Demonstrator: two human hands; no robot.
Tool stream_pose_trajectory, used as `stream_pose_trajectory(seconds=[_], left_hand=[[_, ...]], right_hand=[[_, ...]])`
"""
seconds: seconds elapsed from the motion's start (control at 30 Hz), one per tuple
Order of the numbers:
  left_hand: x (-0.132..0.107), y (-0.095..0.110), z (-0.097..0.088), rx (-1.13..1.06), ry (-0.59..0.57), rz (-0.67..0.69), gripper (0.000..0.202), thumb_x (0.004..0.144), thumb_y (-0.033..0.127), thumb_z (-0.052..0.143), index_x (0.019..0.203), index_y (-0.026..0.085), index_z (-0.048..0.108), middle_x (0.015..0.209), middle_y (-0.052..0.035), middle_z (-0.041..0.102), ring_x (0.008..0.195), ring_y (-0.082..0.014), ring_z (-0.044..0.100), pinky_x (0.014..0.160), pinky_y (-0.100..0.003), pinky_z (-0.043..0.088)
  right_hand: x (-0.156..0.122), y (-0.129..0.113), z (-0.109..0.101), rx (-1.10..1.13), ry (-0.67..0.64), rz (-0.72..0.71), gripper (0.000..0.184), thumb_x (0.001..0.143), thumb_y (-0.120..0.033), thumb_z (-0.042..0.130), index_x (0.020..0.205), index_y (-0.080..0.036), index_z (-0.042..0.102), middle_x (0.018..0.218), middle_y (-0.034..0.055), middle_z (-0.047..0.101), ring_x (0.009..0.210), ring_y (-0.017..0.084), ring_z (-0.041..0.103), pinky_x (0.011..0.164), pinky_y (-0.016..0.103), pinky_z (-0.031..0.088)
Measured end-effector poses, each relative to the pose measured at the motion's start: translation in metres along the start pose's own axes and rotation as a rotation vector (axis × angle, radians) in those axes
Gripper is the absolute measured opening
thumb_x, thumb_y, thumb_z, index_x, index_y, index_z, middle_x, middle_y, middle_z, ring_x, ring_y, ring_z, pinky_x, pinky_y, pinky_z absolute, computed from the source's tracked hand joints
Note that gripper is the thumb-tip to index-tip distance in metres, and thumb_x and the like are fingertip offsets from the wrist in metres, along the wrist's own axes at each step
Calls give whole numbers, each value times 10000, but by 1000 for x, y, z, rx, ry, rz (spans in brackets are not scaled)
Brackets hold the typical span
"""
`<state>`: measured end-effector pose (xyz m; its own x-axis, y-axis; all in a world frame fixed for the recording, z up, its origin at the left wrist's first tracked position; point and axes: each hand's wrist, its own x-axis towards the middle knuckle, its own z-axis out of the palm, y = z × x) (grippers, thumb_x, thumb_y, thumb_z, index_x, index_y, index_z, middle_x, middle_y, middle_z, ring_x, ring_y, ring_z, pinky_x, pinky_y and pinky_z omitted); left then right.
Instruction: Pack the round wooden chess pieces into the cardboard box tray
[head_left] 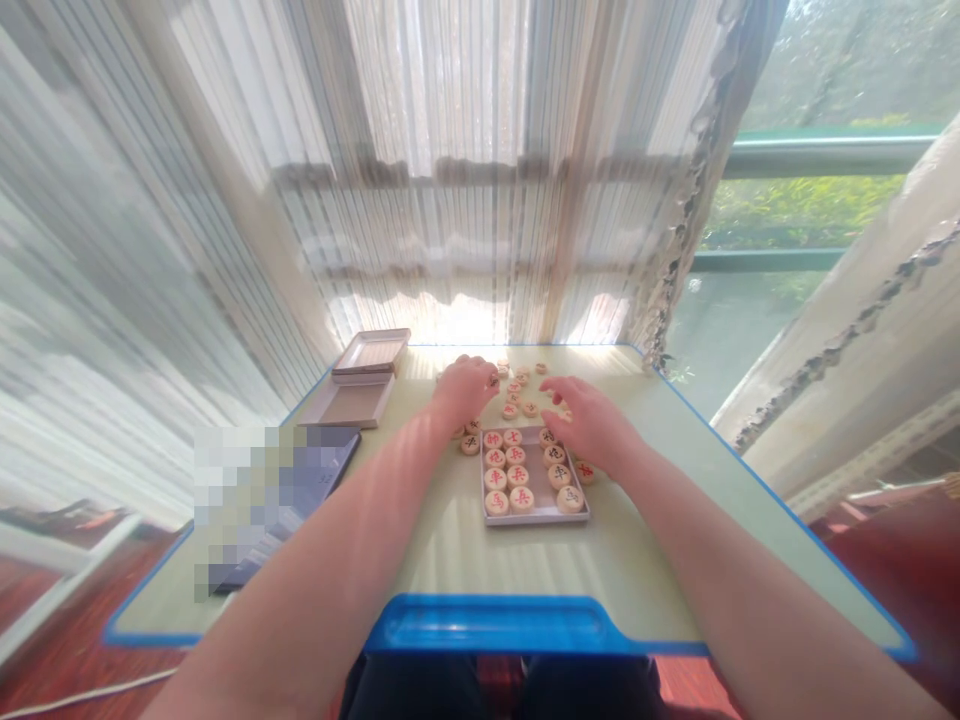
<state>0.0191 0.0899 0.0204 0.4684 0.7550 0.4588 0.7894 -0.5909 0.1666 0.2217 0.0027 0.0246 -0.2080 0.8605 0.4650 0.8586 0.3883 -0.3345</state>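
Note:
Round wooden Chinese chess pieces with red and black characters lie on the pale table. My left hand [466, 384] is curled at the far side, its fingertips closed on a chess piece [493, 380] that is partly hidden. To the right, my right hand [583, 418] hovers by the box's far right corner, with thumb and fingers apart and nothing visible between them. A shallow box tray [536, 518] below the hands holds two columns of red pieces [519, 475] on its left and one column of black pieces [559, 475] on its right. Between them its bottom shows.
Several loose pieces [514, 388] are scattered beyond the tray, and a few lie beside it. Two shallow empty box parts [352, 400] stand at the far left. A tablet-like device [300, 520], partly blurred, lies near my left forearm. A blue trim [495, 622] edges the table; curtains hang behind.

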Motion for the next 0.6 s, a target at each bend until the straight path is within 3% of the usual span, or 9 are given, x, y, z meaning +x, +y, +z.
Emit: stream_pose_trajectory(seconds=[0.1, 0.2, 0.3, 0.4, 0.6], left_hand=[[-8, 12, -8, -143, 135, 18, 235, 741, 193, 639, 973, 156, 651, 941, -82, 633, 878, -198, 583, 822, -322, 477], [-13, 32, -17, -296, 177, 26, 185, 742, 174, 622, 922, 151, 660, 884, -54, 626, 706, -123, 589, 711, -254, 496], [-14, 50, -25, -347, 194, 64, 129, 735, 147, 609, 847, 154, 672, 826, -38, 629, 677, -109, 588, 687, -239, 498], [-17, 58, -31, -456, 157, 14, 113, 744, 209, 629, 831, 157, 678, 800, -40, 659, 698, -127, 613, 685, -251, 516], [-31, 58, -30, -846, 34, -188, 295, 734, 391, 664, 885, 138, 677, 806, -62, 700, 696, -164, 657, 577, -257, 544]], right_hand=[[-2, -5, 3, 60, 29, -63, 271, 811, -276, 535, 1077, -231, 563, 963, 54, 621, 882, 206, 575, 772, 338, 448], [-5, -10, 4, 89, 52, -102, 257, 808, -270, 545, 1058, -215, 560, 937, 54, 616, 910, 213, 557, 817, 350, 434], [-7, -13, 4, 117, 74, -130, 256, 810, -251, 538, 1060, -197, 545, 936, 57, 609, 912, 214, 548, 833, 359, 429], [-8, -15, 2, 139, 133, -135, 237, 814, -235, 533, 1048, -197, 541, 919, 57, 604, 909, 216, 545, 813, 358, 440], [-7, -14, 4, 130, 233, -182, 183, 843, -239, 532, 1020, -213, 571, 964, 66, 616, 956, 218, 547, 841, 359, 457]])
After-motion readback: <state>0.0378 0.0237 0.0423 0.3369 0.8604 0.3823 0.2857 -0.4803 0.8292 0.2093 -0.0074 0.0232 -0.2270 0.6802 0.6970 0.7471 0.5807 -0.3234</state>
